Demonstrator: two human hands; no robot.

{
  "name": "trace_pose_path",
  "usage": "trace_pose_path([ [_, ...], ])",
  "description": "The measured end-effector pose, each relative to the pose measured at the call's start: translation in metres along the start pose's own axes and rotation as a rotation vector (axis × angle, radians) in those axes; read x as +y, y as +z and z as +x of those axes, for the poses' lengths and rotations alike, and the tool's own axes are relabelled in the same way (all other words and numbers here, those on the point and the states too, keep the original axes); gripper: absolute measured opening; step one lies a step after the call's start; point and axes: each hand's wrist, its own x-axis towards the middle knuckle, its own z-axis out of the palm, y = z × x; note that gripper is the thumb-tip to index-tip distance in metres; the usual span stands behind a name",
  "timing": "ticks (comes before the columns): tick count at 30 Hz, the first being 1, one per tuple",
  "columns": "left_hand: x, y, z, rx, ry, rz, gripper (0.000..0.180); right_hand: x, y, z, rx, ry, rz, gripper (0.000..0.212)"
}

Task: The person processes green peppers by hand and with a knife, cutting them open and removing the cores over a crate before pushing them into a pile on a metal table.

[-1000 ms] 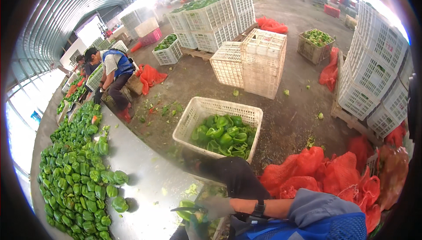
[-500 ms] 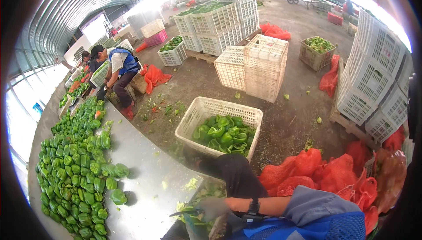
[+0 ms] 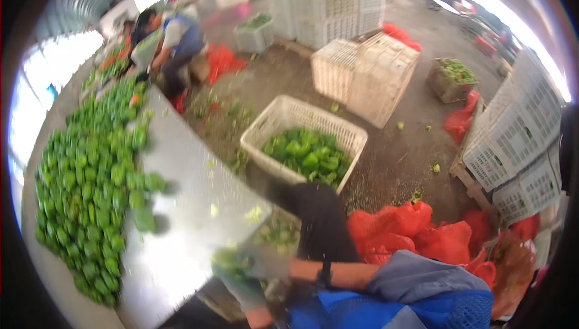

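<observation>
At the near edge of the metal table (image 3: pixel 181 238), my gloved left hand (image 3: pixel 244 290) is closed on a green bell pepper (image 3: pixel 227 261), smeared by motion. My gloved right hand (image 3: pixel 266 262) is against the pepper, closed around what looks like a knife's dark handle; the blade is lost in blur. Loose green bell peppers (image 3: pixel 84 202) cover the table's left side in a big heap. Just beyond my knee, a white crate (image 3: pixel 256 142) holds hollowed green peppers (image 3: pixel 310 153). Below my hands is a container with pale green scraps (image 3: pixel 277 232).
Red mesh sacks (image 3: pixel 392 226) lie to my right, beside stacked white crates (image 3: pixel 512 136) on a pallet. More crates (image 3: pixel 368 75) stand ahead. Further along the table, a person in a blue vest (image 3: pixel 181 39) sits bent over, with another person behind. Scraps litter the floor.
My view has shifted. My hands have moved left and up over the table edge, and a pepper now shows in the left one. The knife blade, plain before, is blurred away.
</observation>
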Motion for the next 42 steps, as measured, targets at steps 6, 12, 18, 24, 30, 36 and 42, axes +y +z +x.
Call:
trace_pose_path([
  [6, -0.012, -0.027, -0.002, 0.227, 0.183, 0.42, 0.075, -0.011, -0.026, 0.004, 0.09, 0.352, 0.999, 0.026],
  [12, 0.006, 0.002, -0.004, 0.106, 0.069, -0.021, 0.082, -0.014, -0.054, -0.002, 0.031, 0.335, 1.298, 0.019],
  [18, 0.018, -0.017, -0.003, 0.025, -0.088, -0.334, 0.09, 0.002, -0.061, 0.015, 0.372, 0.043, 0.199, 0.04],
  [24, 0.011, 0.0, -0.006, 0.043, -0.085, -0.248, 0.068, -0.03, -0.02, 0.007, 0.142, -0.072, -0.06, 0.041],
  [30, -0.012, -0.031, -0.005, 0.026, 0.022, 0.12, 0.079, -0.02, 0.0, 0.016, -0.107, -0.391, -0.459, 0.032],
  [36, 0.007, -0.025, -0.019, 0.057, 0.414, 0.82, 0.062, -0.03, -0.017, 0.023, -0.065, 0.013, 0.265, 0.029],
  [42, 0.043, -0.023, 0.01, 0.283, 0.535, 1.153, 0.068, -0.057, -0.028, 0.045, -0.169, 0.328, 0.547, 0.028],
])
